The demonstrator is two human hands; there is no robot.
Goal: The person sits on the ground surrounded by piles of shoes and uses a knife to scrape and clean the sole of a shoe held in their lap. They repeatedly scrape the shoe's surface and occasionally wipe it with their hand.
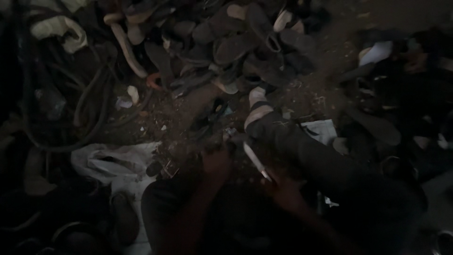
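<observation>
The right hand has its fingers closed around a thin white tool. The left hand presses on a dark shoe on the floor; its grip is too dark to tell. A big shoe pile waits behind.

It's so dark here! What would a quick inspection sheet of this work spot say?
Surface: dirt floor strewn with scraps.
Job's things: thin pale stick-like tool; small dark piece, too dim to identify.
Clutter: heap of worn shoes and soles; crumpled pale bag.
Hands: right hand grips the tool; left hand on the dark piece.
Cables: dark rubber strips or hoses, looped.
Surroundings: dim; more shoes on the right.
</observation>
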